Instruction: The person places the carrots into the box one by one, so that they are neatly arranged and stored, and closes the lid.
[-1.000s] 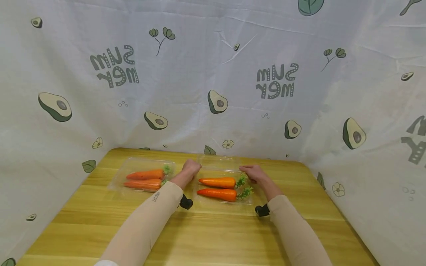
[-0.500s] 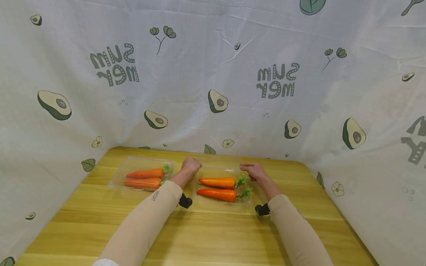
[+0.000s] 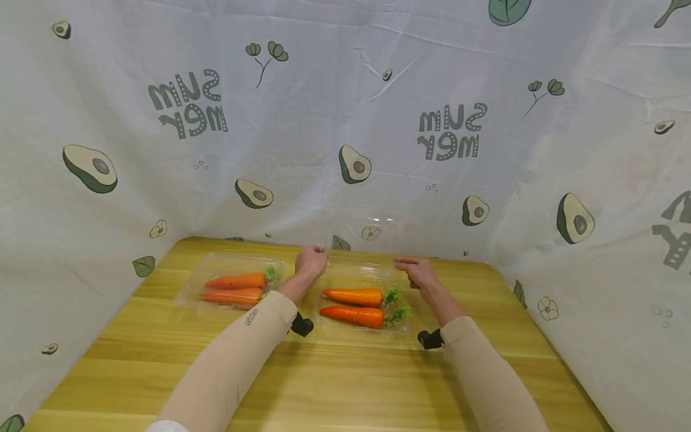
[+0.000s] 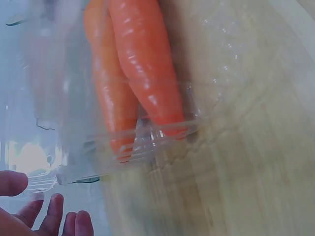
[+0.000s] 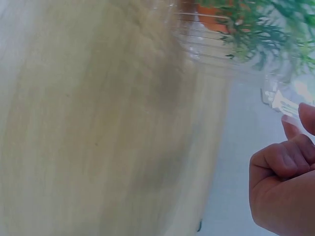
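Observation:
A clear plastic clamshell box (image 3: 363, 331) holds two carrots, an upper carrot (image 3: 353, 296) and a lower carrot (image 3: 352, 315), with green tops on the right. Its hinged lid (image 3: 364, 249) stands raised at the back. My left hand (image 3: 311, 261) pinches the lid's left edge; in the left wrist view the thumb (image 4: 12, 183) lies on one side of it, fingers on the other. On the lid's right edge, my right hand (image 3: 419, 273) pinches with thumb and index finger, the other fingers curled in, as the right wrist view shows.
To the left lies a second clear plastic box (image 3: 197, 279) with two carrots (image 3: 236, 281) under its plastic, partly behind my left forearm. The wooden table (image 3: 345, 384) ends at a printed fabric backdrop (image 3: 302, 222) close behind the lid.
The lid has swung up from lying back flat to standing raised. Both hands have risen slightly with its edges, the right a little outward. The carrots have stayed in place.

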Demonstrator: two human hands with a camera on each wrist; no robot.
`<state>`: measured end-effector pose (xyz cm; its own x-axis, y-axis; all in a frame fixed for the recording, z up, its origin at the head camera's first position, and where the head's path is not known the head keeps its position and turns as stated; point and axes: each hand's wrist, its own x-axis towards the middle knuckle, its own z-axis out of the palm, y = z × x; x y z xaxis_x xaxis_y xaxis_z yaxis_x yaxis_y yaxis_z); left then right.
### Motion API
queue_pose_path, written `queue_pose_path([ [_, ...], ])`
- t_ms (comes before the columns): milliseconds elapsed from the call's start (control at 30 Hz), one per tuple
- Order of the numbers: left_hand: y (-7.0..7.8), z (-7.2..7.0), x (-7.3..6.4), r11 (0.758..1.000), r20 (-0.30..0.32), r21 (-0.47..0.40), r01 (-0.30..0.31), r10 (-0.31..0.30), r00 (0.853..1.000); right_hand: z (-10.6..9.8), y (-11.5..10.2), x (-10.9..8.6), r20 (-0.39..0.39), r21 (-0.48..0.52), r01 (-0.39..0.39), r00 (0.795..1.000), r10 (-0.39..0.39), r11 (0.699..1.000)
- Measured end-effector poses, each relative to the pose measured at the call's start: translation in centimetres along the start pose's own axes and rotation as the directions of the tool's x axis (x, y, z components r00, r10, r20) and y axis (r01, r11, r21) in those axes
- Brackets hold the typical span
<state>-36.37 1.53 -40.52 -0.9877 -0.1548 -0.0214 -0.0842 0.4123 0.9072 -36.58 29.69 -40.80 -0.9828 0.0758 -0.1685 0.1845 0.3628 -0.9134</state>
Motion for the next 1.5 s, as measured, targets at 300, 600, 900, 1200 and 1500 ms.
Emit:
queue_pose_path([
  [300,1.1,-1.0,-0.7,0.999,-0.033,-0.032,-0.014,0.013,0.999,-0.9,-1.4,-1.6,0.023,-0.004,0.043,0.999,-0.043,0.999],
  [600,1.3,-2.1,-2.1,0.994,0.002,0.005,-0.107,0.107,0.994,-1.9,-1.9,-2.9,0.026,-0.034,0.06,0.998,-0.059,0.998],
  [900,0.6,-3.2,-4.4,0.961,0.034,0.132,-0.243,0.24,0.97,-2.4,-2.0,-5.1,0.045,-0.137,0.123,0.992,-0.118,0.983],
  [1200,0.1,-4.5,-7.0,0.876,0.14,0.321,-0.361,0.333,0.932,-2.3,-1.3,-7.0,0.066,-0.248,0.189,0.982,-0.178,0.95],
  [1500,-1.1,-5.5,-8.8,0.83,0.203,0.369,-0.419,0.369,0.907,-2.2,-0.2,-8.4,0.135,-0.344,0.273,0.961,-0.241,0.898],
])
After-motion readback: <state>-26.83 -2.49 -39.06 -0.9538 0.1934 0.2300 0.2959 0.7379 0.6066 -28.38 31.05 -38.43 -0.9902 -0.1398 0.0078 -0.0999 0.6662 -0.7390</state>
